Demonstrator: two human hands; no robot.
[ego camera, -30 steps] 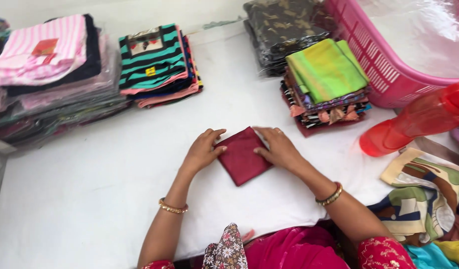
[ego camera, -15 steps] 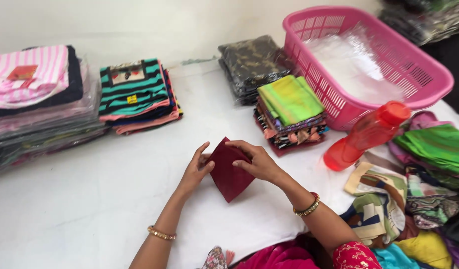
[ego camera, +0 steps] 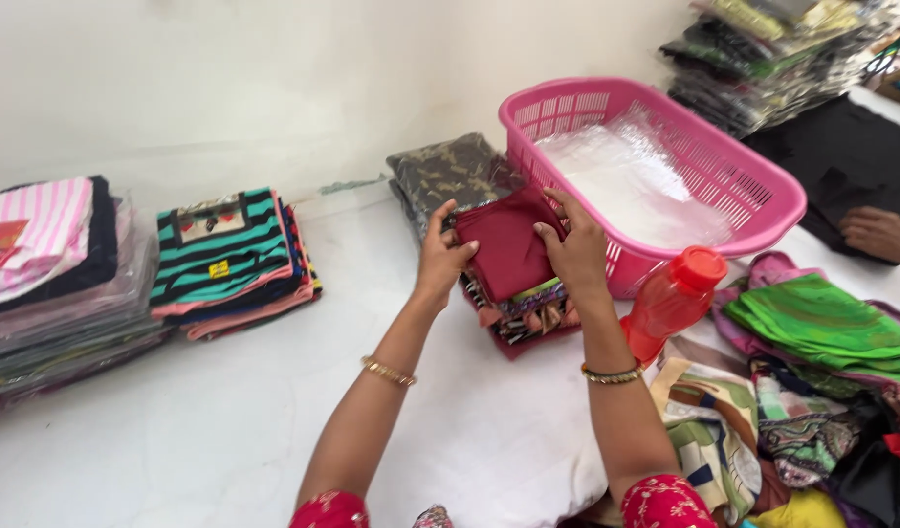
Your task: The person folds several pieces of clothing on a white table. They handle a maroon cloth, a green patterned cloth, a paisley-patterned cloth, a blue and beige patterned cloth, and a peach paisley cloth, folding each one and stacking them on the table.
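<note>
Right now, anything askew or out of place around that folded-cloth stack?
Slightly. The maroon folded cloth held by the left hand and right hand sits rotated on the small stack, not squared. The orange bottle leans tilted against the pink basket. No spill or damage shows.

Both arms stretched forward, hands close together.
Left hand (ego camera: 442, 256) at 11 o'clock, fingers curled inward; right hand (ego camera: 573, 249) at 1 o'clock, fingers bent downward; bangles on both wrists.

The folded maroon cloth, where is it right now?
Head view, centre: the maroon cloth sits on the small folded stack, between both hands, beside the pink basket.
</note>
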